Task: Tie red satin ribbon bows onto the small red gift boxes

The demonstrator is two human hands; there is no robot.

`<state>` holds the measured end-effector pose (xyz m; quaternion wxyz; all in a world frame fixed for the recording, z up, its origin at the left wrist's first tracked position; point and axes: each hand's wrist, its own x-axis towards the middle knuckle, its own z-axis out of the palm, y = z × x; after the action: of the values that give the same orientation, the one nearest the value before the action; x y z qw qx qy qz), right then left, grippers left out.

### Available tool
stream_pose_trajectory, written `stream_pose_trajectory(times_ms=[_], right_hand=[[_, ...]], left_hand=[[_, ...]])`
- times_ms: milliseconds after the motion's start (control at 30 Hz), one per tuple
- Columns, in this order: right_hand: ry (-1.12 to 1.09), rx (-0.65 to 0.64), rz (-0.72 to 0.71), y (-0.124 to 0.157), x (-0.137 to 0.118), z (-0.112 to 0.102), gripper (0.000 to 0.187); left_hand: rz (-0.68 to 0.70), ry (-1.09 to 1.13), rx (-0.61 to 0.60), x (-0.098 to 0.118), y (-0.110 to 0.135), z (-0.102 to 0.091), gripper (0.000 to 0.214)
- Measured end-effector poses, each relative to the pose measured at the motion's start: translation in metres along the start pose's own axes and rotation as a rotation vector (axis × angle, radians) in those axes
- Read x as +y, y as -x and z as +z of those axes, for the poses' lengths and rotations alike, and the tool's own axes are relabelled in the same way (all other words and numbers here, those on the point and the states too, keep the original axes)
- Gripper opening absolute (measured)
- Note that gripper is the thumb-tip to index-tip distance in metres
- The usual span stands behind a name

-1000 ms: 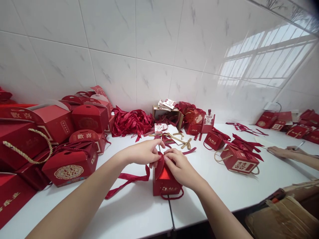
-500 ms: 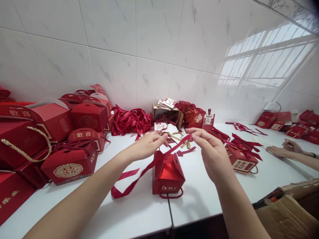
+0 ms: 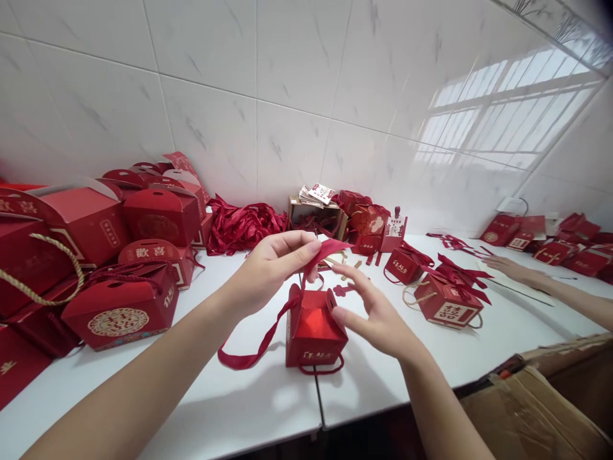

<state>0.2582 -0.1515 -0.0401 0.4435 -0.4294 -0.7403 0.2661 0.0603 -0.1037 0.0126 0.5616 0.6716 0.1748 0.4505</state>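
Observation:
A small red gift box [image 3: 313, 332] with a cord handle stands on the white table [image 3: 268, 402], its top flaps up. A dark red ribbon [image 3: 261, 338] runs through the box top and trails down to the left. My left hand [image 3: 272, 265] is raised above the box and pinches the ribbon's upper end. My right hand [image 3: 371, 306] sits just right of the box with fingers spread, thumb near the box's right flap, holding nothing.
Larger red gift boxes [image 3: 119, 313] crowd the left side. A heap of red ribbons [image 3: 242, 227] and a cardboard box with cards [image 3: 313, 207] lie by the tiled wall. Finished small boxes [image 3: 445, 300] stand at right. Another person's hand [image 3: 507, 267] rests far right. A cardboard carton [image 3: 541, 409] sits below the table edge.
My right hand let go of the ribbon and dropped beside the box, fingers spread. My left hand lifted the ribbon end higher. The other person's hand moved flat onto the table.

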Motion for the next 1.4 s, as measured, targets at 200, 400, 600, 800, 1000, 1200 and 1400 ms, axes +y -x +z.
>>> stream_pose_trajectory(times_ms=[200, 400, 600, 800, 1000, 1200, 1400], right_hand=[[-0.227, -0.104, 0.160, 0.007, 0.041, 0.014, 0.073], [-0.520, 0.007, 0.148, 0.010, 0.050, 0.023, 0.065], [-0.601, 0.043, 0.145, 0.018, 0.050, 0.029, 0.056], [-0.616, 0.070, 0.155, 0.019, 0.050, 0.033, 0.053], [-0.574, 0.090, 0.168, 0.018, 0.049, 0.032, 0.055], [-0.561, 0.092, 0.171, 0.018, 0.046, 0.033, 0.054], [-0.541, 0.090, 0.182, 0.017, 0.043, 0.034, 0.053]], left_hand=[[-0.073, -0.163, 0.083, 0.001, 0.000, 0.006, 0.020], [-0.111, -0.497, 0.118, -0.018, -0.005, 0.012, 0.022], [-0.130, -0.841, 0.136, -0.042, -0.005, 0.020, 0.018], [-0.267, -0.950, 0.117, -0.046, -0.003, 0.028, 0.019], [-0.279, -0.982, 0.106, -0.052, -0.005, 0.025, 0.019], [-0.243, -0.927, 0.138, -0.059, -0.008, 0.019, 0.020], [-0.294, -0.805, 0.141, -0.055, -0.010, 0.021, 0.016]])
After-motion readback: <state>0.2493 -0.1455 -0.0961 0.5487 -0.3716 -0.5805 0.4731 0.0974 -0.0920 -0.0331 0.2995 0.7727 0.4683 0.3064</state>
